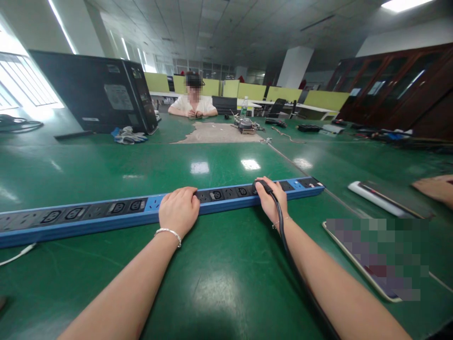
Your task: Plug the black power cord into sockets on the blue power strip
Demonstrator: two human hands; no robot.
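A long blue power strip (226, 206) with black socket faces lies slantwise across the green table. Around its middle, my left hand (180, 210) is closed over the top, with the fingertips hidden behind the far edge. My right hand (272, 200) grips a black plug (261, 183) at a socket toward the strip's right end. From that plug a black cable (283, 236) runs down along my right forearm. How deep the plug sits in the socket is hidden by the fingers.
Right of my forearm lies a phone (341, 245) with a blurred screen, near a white-edged flat device (375, 198). Another person's hand (437, 189) rests at the right edge. A black computer tower (88, 94) and gloves (129, 135) are back left; a person (193, 104) sits opposite.
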